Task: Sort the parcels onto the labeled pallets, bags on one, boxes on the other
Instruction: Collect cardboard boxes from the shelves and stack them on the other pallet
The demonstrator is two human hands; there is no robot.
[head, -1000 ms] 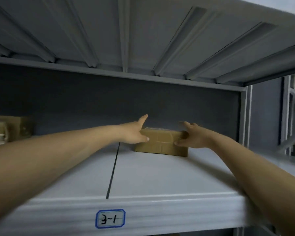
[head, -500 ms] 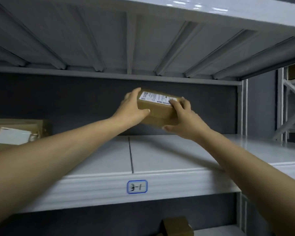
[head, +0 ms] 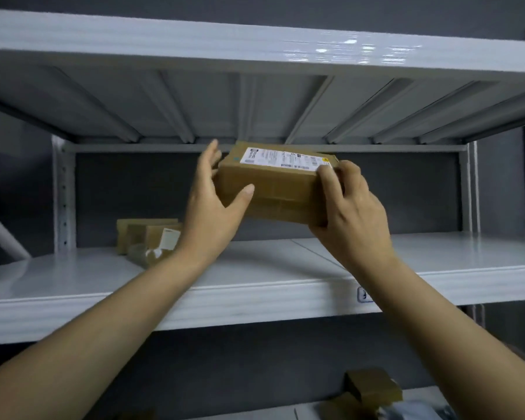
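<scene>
Hands: I see 2, left hand (head: 209,213) and right hand (head: 352,216), both bare.
Forearms: left forearm (head: 103,328) and right forearm (head: 437,328), bare down to my frame's edge.
Thumbnail (head: 249,190): short, plain, on left thumb.

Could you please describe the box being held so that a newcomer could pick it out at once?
Look at the white metal rack, above its middle shelf. A brown cardboard box is held in the air between the left hand and the right hand. Unlike the boxes lying on the shelf to the left, it is off the shelf, with a long white label on top.
</scene>
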